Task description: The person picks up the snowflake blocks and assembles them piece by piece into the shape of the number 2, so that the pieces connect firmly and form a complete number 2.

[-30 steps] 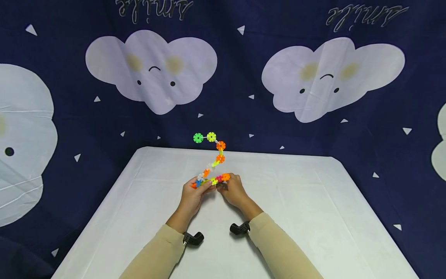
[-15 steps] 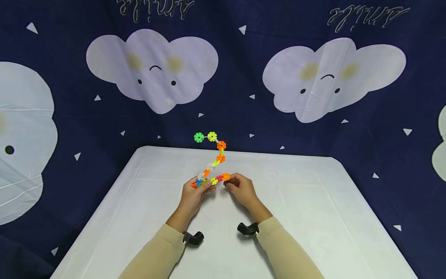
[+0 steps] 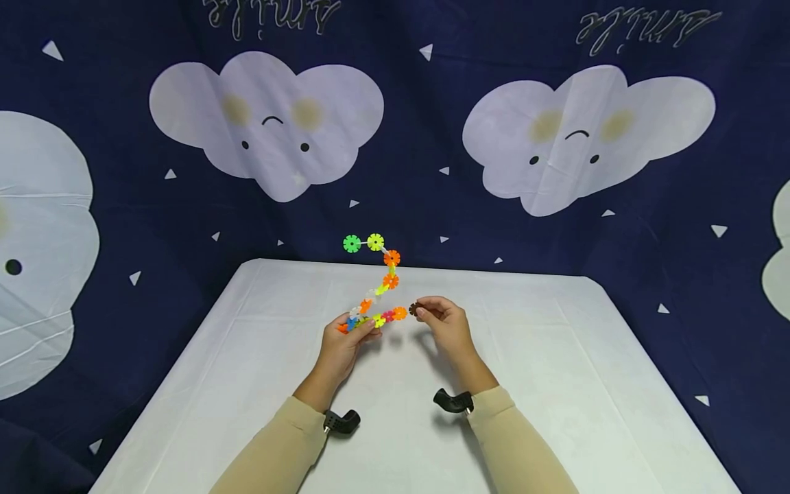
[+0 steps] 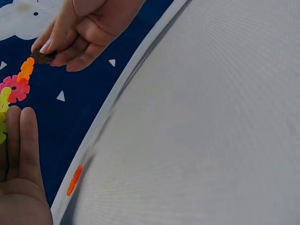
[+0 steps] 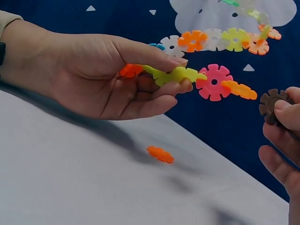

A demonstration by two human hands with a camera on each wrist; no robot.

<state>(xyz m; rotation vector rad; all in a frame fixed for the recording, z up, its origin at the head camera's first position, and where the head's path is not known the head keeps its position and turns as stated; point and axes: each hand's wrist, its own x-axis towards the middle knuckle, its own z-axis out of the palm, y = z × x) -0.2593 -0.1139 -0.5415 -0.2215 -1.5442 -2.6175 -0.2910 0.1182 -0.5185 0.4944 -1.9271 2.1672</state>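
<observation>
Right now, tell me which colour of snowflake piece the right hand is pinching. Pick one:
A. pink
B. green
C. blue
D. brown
D: the right hand pinches a brown snowflake piece between thumb and fingers, apart from the orange end of the chain that the left hand holds.

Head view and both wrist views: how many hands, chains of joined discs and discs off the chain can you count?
Hands: 2, the left hand gripping the chain and the right hand pinching the brown disc
Chain of coloured discs: 1
Discs off the chain: 2, the brown disc and the orange disc lying on the white table
Total: 5
</observation>
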